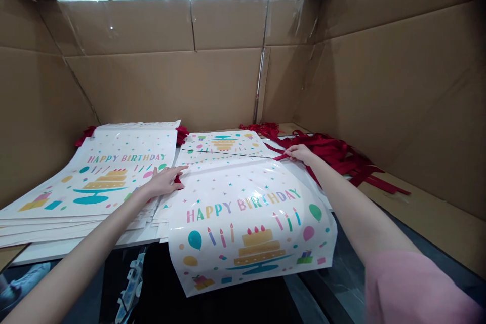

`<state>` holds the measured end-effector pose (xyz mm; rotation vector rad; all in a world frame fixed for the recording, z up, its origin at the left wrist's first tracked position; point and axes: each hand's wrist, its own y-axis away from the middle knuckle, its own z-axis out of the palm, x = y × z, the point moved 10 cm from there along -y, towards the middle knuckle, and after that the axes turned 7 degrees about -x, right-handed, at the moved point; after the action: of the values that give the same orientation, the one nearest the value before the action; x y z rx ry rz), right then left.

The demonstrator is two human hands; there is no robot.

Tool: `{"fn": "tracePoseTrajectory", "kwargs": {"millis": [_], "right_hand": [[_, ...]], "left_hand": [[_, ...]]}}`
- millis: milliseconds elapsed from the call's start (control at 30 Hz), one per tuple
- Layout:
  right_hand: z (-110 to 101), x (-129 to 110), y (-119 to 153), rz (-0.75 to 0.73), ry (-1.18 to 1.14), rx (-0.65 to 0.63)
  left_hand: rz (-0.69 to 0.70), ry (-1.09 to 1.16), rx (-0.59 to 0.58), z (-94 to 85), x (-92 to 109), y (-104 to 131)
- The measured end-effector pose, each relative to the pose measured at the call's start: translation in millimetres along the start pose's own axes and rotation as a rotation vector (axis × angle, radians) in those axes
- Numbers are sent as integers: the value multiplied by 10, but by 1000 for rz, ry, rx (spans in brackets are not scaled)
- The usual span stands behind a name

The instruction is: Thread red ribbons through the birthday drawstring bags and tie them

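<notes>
A white printed "HAPPY BIRTHDAY" sheet lies in front of me, its lower part hanging over the front edge. At its upper left edge is my left hand, thumb and forefinger apart around a small bit of red ribbon; whether it grips the ribbon is unclear. My right hand is closed at the sheet's upper right corner, pinching a red ribbon. Behind the sheet lies another printed sheet, upside down to me, with a thin dark line across it.
Stacked printed sheets with red ribbon at their top corners lie at the left. A pile of red ribbons is at the right. Tall cardboard walls stand at the back and both sides. A bluish-white object shows below the front edge.
</notes>
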<state>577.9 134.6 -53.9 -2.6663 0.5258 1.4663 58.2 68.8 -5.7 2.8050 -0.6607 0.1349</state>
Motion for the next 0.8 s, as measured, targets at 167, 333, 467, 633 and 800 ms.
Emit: {"fn": "tracePoseTrajectory", "kwargs": {"millis": [167,333,467,633,800], "right_hand": [[-9,-1,-14,0,9,7],[-13,-27,10,-19,12,13],[-33,-35,28,-31,36,44],[-60,-32,34,-33,92,91],[-67,-50,42,-39,131,116]], "left_hand": [[-7,5,-2,5,-5,-4],[6,17,3,23,-36,-28],[2,1,4,27,-53,-36],[4,-8,13,33,-59,-49],[9,7,24,51,-97,-72]]}}
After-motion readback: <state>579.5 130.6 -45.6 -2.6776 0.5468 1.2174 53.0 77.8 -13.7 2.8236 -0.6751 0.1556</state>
